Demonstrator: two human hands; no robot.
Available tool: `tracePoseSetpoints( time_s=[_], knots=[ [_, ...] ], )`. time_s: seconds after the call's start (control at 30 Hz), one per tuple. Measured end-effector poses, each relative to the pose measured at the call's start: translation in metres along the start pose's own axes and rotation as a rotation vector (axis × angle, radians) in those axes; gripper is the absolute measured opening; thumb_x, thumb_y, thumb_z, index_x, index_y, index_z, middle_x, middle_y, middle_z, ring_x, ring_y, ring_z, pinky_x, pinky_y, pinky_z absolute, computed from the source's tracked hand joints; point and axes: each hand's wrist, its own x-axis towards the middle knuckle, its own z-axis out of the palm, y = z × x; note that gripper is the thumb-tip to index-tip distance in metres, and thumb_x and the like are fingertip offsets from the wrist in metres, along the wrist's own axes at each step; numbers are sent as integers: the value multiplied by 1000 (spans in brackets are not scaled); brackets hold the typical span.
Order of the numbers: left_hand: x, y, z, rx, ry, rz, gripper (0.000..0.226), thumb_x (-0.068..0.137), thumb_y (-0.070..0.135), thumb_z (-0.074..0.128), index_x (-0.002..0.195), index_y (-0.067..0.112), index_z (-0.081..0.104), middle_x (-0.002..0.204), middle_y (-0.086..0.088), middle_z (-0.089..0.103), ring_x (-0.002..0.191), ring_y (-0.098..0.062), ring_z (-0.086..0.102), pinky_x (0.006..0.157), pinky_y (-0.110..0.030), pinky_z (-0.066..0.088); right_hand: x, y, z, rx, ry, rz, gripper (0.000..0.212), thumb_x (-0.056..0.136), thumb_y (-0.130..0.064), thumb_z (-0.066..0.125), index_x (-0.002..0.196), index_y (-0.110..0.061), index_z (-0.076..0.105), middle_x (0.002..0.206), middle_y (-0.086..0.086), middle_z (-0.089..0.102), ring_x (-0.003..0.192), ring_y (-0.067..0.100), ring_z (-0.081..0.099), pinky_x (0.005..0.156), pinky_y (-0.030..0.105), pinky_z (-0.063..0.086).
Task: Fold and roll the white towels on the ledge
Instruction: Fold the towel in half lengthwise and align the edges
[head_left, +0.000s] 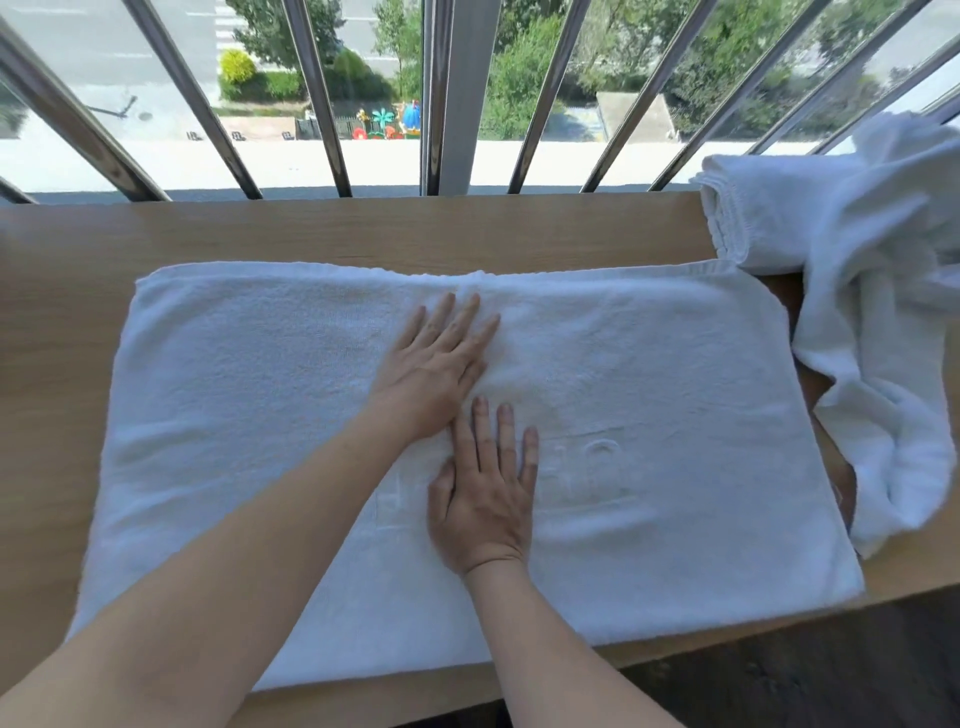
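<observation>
A white towel (675, 415) lies folded flat as a wide rectangle across the wooden ledge (363, 234), its near edge reaching the ledge's front. My left hand (434, 376) presses flat on the towel's middle, fingers straight and pointing toward the window. My right hand (483, 499) lies flat just nearer to me, fingers straight, touching the left wrist. Both palms are down on the cloth and neither grips it.
A heap of loose white towels (857, 291) sits at the right end of the ledge, partly hanging over the front. Slanted metal window bars (322, 98) rise directly behind the ledge. Dark floor (805, 670) shows below the front edge.
</observation>
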Motion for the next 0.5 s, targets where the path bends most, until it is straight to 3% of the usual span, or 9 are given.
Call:
tracePoseSetpoints(
  time_s=[0.1, 0.2, 0.27, 0.37, 0.5],
  knots=[
    [-13, 1, -1, 37, -34, -42, 57, 102, 48, 8, 157, 43, -8, 167, 12, -16, 153, -17, -18, 123, -44, -13, -2, 2, -10, 205, 39, 19, 56, 91, -23, 34, 142, -11, 52, 153, 7, 44, 148, 25, 31, 121, 51, 17],
    [-25, 20, 7, 46, -47, -139, 58, 98, 55, 4, 154, 49, -9, 166, 15, -16, 153, -22, -20, 117, -59, -17, -3, 22, -24, 411, 120, 98, 48, 93, -20, 33, 133, -10, 58, 147, 8, 50, 139, 26, 42, 116, 46, 30],
    [-28, 43, 15, 35, -56, -209, 63, 96, 62, 3, 155, 46, -10, 164, 19, -19, 151, -29, -24, 107, -70, -21, 0, 51, -34, 327, 172, 127, 46, 95, -19, 36, 135, -10, 58, 146, 9, 51, 139, 29, 42, 115, 46, 31],
    [-24, 79, 26, 48, -54, -265, 76, 93, 65, -1, 159, 28, -9, 166, 16, -17, 151, -34, -22, 103, -77, -15, 5, 111, -50, 139, 107, 217, 47, 99, -21, 44, 145, -12, 50, 155, 12, 40, 148, 29, 29, 121, 48, 18],
    [-15, 129, 43, 42, -3, -72, 77, 97, 60, 7, 161, 17, 7, 169, 1, -1, 153, -24, -18, 115, -65, -18, 5, 195, -69, -4, -42, 246, 56, 102, -37, 34, 156, -25, 28, 166, 4, 17, 153, 21, 8, 124, 44, 0]
  ],
)
